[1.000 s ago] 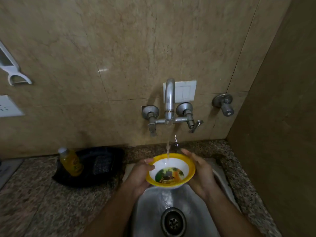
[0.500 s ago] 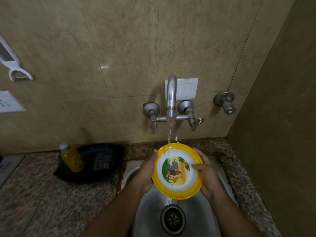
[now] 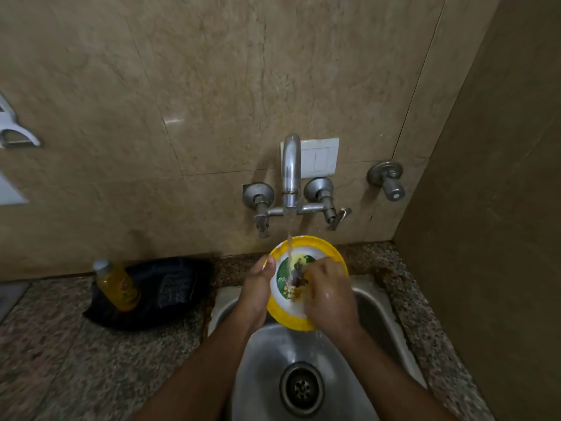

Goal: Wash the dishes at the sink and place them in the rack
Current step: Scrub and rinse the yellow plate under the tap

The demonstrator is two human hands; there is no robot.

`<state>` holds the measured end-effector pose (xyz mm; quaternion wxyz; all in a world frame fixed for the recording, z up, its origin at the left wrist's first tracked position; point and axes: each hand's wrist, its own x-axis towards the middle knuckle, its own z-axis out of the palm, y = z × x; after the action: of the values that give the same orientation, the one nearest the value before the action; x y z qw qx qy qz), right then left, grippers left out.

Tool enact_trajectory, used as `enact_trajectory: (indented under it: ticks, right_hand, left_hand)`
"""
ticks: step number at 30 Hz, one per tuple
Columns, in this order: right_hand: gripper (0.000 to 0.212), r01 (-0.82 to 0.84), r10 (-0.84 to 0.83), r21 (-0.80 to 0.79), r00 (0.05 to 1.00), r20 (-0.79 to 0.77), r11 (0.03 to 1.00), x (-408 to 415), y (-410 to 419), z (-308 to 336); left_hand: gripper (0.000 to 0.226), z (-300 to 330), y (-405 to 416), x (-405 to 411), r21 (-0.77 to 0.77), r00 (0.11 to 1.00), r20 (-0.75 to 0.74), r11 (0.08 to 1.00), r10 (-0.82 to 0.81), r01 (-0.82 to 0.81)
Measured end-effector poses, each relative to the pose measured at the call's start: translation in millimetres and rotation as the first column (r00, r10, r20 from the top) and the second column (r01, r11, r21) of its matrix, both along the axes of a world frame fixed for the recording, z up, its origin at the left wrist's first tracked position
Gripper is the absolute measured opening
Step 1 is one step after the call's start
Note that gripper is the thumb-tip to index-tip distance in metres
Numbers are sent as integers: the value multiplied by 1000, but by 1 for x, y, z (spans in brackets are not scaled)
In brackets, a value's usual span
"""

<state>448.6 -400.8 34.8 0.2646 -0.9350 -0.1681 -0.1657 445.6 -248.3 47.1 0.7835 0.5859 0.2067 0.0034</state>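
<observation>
I hold the yellow-rimmed bowl (image 3: 306,282) tilted toward me over the sink (image 3: 373,302), its printed inside facing up. My left hand (image 3: 255,294) has a closed grip on the bowl's left rim, thumb hooked over the edge. My right hand (image 3: 329,294) lies inside the bowl, fingers (image 3: 312,268) curled and pressed on the picture at its bottom; it grips nothing that I can see. The stream from the tap (image 3: 290,174) falls just beyond my right fingers onto the bowl. Below my grip the steel basin lies open down to the drain (image 3: 302,388). To the right of my grip the side wall (image 3: 491,238) stands close. To the left, on the speckled surface (image 3: 60,360), a yellow bottle (image 3: 117,285) rests against a black bag (image 3: 164,291); its label is too blurred to read.
</observation>
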Motion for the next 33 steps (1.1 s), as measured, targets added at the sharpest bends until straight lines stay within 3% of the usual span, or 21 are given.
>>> enact_trajectory:
  ticks: [1,3,5,6,8,10,13,15,17,21,23,25,26,28,30,31,33]
  right_hand:
    - [17,-34,32,-24,994,-103,999,1,12,-2]
    - [16,-59,69,51,975,-213,997,-1,34,-2]
    - [16,-180,232,178,912,-339,967,-10,44,0]
    - [17,-288,318,135,875,-366,948,-17,41,-2]
    - [22,-414,361,-164,890,-278,895,-18,22,-12]
    - [26,-270,241,-411,963,-122,871,-6,5,-20]
    - [34,-66,65,-369,998,-13,927,-2,19,-21]
    - [42,-121,155,-281,983,101,952,-8,31,-25]
    - [51,-268,323,-307,935,144,913,-13,25,-28]
    - [69,-242,206,-288,967,-149,926,-7,14,-23]
    - [67,-347,280,-258,923,-265,902,-11,14,-23]
    - [51,-466,391,-208,864,-318,860,-6,-2,-15]
    - [38,-429,373,-154,880,-294,890,-3,-13,-10]
    - [19,-49,85,155,970,-229,987,10,-31,6]
    - [14,308,-203,459,943,-264,834,33,-38,30]
    - [25,370,-215,505,916,-340,780,44,-36,47]
    - [27,324,-98,505,900,-424,800,58,-29,74]
  left_hand:
    - [23,0,-3,-1,24,1000,-6,1000,-11,11]
    - [34,-4,-10,-2,71,1000,5,997,-24,23]
    - [31,-2,-11,-2,79,999,12,996,36,-37]
    - [29,1,-8,-1,72,998,15,995,62,-62]
    - [22,4,1,-1,83,996,35,992,87,-90]
    - [21,2,6,-2,130,995,48,987,85,-91]
    - [25,-1,1,1,170,997,46,983,61,-68]
    - [23,0,-3,2,155,998,21,986,66,-69]
    - [22,5,-2,0,118,995,1,988,102,-102]
    - [23,4,1,-4,117,994,-25,987,110,-106]
    - [21,-2,7,-6,147,992,-29,982,120,-115]
    - [20,-7,18,-9,140,988,-37,980,149,-142]
    - [19,-7,24,-12,135,988,-38,980,152,-146]
    - [18,-5,28,-19,135,991,-21,982,132,-128]
    - [19,-3,25,-25,139,996,4,986,92,-92]
    - [19,-2,22,-29,150,997,10,986,73,-74]
    - [22,0,19,-35,173,999,25,984,37,-41]
